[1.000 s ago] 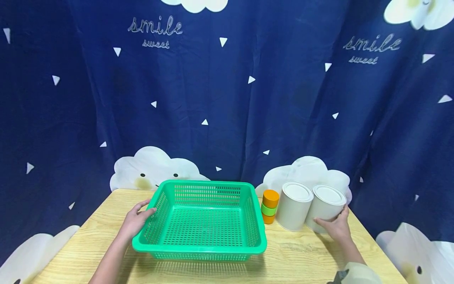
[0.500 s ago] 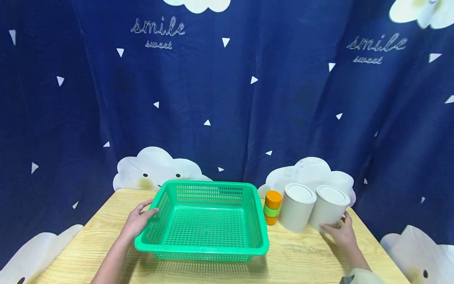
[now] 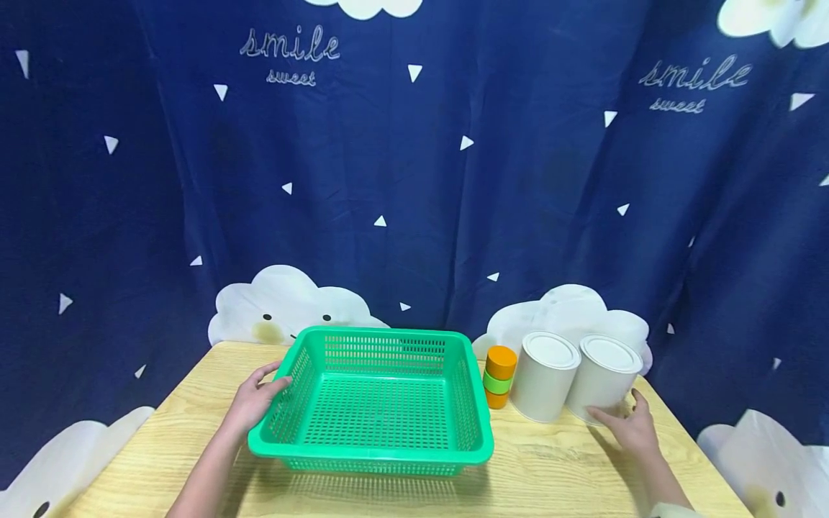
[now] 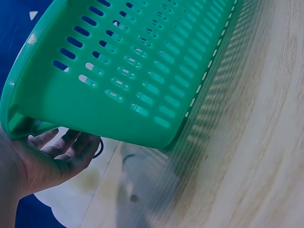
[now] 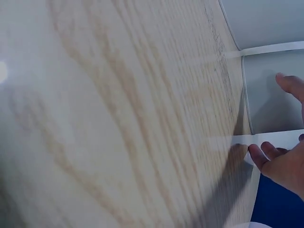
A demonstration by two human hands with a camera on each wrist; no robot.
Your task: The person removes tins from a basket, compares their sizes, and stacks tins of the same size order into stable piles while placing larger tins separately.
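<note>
My left hand (image 3: 255,399) grips the left rim of an empty green plastic basket (image 3: 369,455), thumb over the edge. In the left wrist view, that hand's fingers (image 4: 76,149) curl beneath the rim. Two plain white cans with lids stand upright at the right: a left can (image 3: 542,385) and a right can (image 3: 601,388). Beside the right can's lower side is my right hand (image 3: 633,428), its thumb and fingers spread apart. The right wrist view shows a gap between the fingers (image 5: 259,156) and the can wall (image 5: 266,95); whether the thumb touches is unclear.
A short orange and green cylinder stack (image 3: 498,378) stands between basket and cans. All rest on a light wooden table (image 3: 544,475). Behind it hangs a dark blue curtain (image 3: 363,158) with clouds and triangles. The table's right edge lies close to my right hand.
My right hand has loosened from the right can and drawn back slightly toward me and to the right. The left hand keeps its hold on the basket. The head view has shifted a little.
</note>
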